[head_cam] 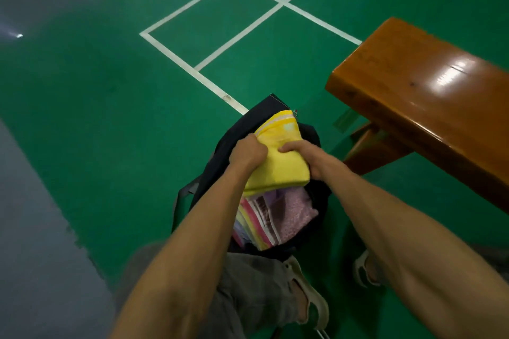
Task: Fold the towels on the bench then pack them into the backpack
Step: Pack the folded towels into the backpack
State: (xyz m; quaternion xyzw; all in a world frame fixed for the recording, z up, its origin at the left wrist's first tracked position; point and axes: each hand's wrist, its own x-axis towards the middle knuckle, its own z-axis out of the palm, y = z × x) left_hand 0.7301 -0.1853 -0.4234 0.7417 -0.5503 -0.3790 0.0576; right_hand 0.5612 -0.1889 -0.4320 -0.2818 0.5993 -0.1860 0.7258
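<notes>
A black backpack (228, 146) stands open on the green floor just left of the bench. A folded yellow towel (278, 165) lies in its mouth, on top of a striped towel (253, 223) and a pink towel (294, 212) packed inside. My left hand (248, 154) grips the yellow towel's left edge with curled fingers. My right hand (305, 157) holds its right side, fingers over the top.
The glossy wooden bench (429, 96) runs along the right with nothing on the part in view; its leg stands close to the backpack. White court lines (190, 69) cross the floor. My sandalled feet (311, 292) are below the bag.
</notes>
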